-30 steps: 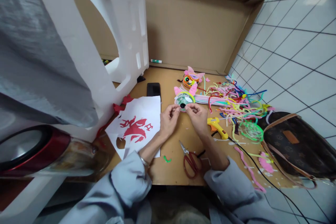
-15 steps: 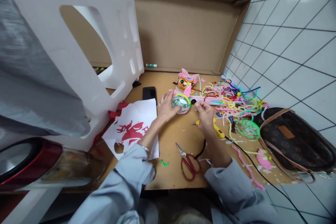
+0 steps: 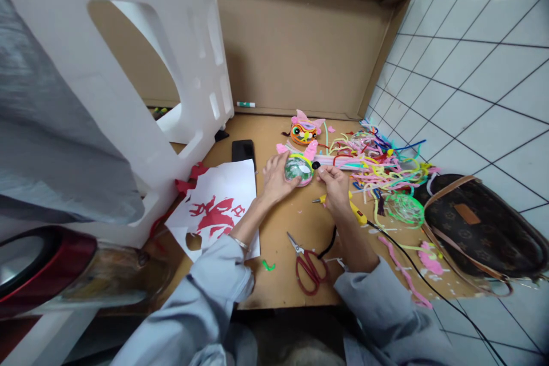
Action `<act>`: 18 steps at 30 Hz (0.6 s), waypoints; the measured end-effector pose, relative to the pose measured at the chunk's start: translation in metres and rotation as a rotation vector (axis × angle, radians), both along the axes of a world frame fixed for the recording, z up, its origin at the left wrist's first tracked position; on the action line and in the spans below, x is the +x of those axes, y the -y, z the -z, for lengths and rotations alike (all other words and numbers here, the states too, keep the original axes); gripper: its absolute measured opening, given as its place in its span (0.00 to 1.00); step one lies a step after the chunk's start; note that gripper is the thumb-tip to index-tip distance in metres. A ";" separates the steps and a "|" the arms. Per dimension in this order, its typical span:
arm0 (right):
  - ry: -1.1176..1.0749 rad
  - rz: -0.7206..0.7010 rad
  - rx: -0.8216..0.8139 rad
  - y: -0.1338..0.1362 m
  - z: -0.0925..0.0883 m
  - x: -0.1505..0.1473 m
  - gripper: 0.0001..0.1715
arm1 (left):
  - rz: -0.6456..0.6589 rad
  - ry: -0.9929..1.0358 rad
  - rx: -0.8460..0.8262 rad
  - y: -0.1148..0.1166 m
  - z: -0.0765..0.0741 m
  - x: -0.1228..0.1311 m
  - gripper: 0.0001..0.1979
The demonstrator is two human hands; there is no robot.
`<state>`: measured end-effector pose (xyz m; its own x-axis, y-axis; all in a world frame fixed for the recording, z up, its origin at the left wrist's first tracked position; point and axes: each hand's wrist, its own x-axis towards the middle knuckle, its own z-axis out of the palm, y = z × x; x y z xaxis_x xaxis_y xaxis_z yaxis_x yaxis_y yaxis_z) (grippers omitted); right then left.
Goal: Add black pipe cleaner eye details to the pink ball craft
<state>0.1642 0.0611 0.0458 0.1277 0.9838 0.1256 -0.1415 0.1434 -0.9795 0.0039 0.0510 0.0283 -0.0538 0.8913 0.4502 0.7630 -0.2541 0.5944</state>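
My left hand is wrapped round the left side of a clear round ornament with a yellow and pink fuzzy rim and pink ear-like pieces on top. Between the pinched fingers of my right hand is a small black disc, close to the ornament's right edge; I cannot tell whether they touch. Below the right hand lies a yellow glue gun with a black cord. Red-handled scissors rest nearer to me. Behind the ornament sits a finished-looking pipe-cleaner animal face.
Coloured pipe cleaners are heaped at the right, beside a green mesh piece and a brown bag. White paper with red shapes and a black phone lie at the left. A cardboard panel stands behind.
The ornament has turned and shifted slightly right in my left hand, so both pink ears now show. The black disc stays in my right fingers, nearer the ornament.
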 end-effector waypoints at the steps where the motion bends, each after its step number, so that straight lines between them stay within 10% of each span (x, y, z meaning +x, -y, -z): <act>1: -0.018 -0.002 -0.019 -0.001 0.000 0.001 0.17 | -0.006 -0.024 0.026 0.003 0.001 0.003 0.39; 18: 0.129 -0.196 -0.156 -0.002 -0.009 0.029 0.07 | -0.083 -0.029 0.135 0.027 0.004 0.020 0.27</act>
<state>0.1927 0.0626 0.0552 -0.0744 0.9969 -0.0264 -0.0246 -0.0283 -0.9993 0.0239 0.0241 0.0240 -0.1098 0.8158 0.5678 0.8011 -0.2655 0.5364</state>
